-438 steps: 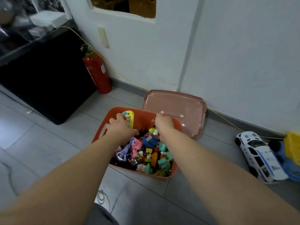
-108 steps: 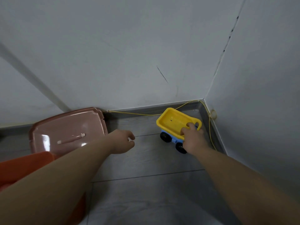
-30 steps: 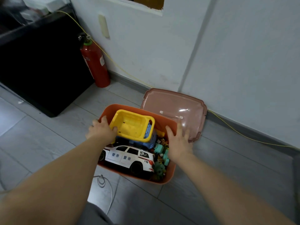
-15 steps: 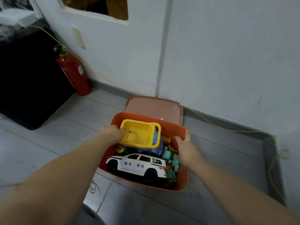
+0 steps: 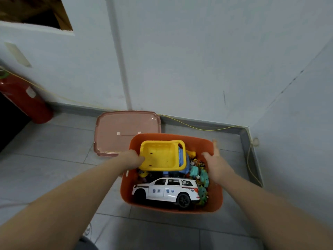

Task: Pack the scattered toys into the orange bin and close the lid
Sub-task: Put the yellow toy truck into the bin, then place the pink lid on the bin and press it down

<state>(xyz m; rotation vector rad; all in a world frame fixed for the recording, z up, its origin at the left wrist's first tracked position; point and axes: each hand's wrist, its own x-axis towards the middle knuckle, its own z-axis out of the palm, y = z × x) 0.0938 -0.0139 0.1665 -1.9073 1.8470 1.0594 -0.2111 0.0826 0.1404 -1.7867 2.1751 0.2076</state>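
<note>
Packing is nearly done: the orange bin (image 5: pixel 214 204) on the floor holds the toys, its lid (image 5: pixel 115 132) not yet on.

Inside, a yellow dump truck (image 5: pixel 160 156) sits high at 12 o'clock above a white police car (image 5: pixel 165 191), small blocks (image 5: pixel 201 177) at 3 o'clock. The left hand (image 5: pixel 132 160) grips the truck's edge; the right hand (image 5: pixel 215 165) hovers wide, holding nothing, at the bin's 2 o'clock rim. The lid lies flat just beside the bin at 10 o'clock. No loose toys show; seating the tall truck and lidding remain, I judge.

One bin (image 5: pixel 214 206), one lid (image 5: pixel 115 134), two hands.
</note>
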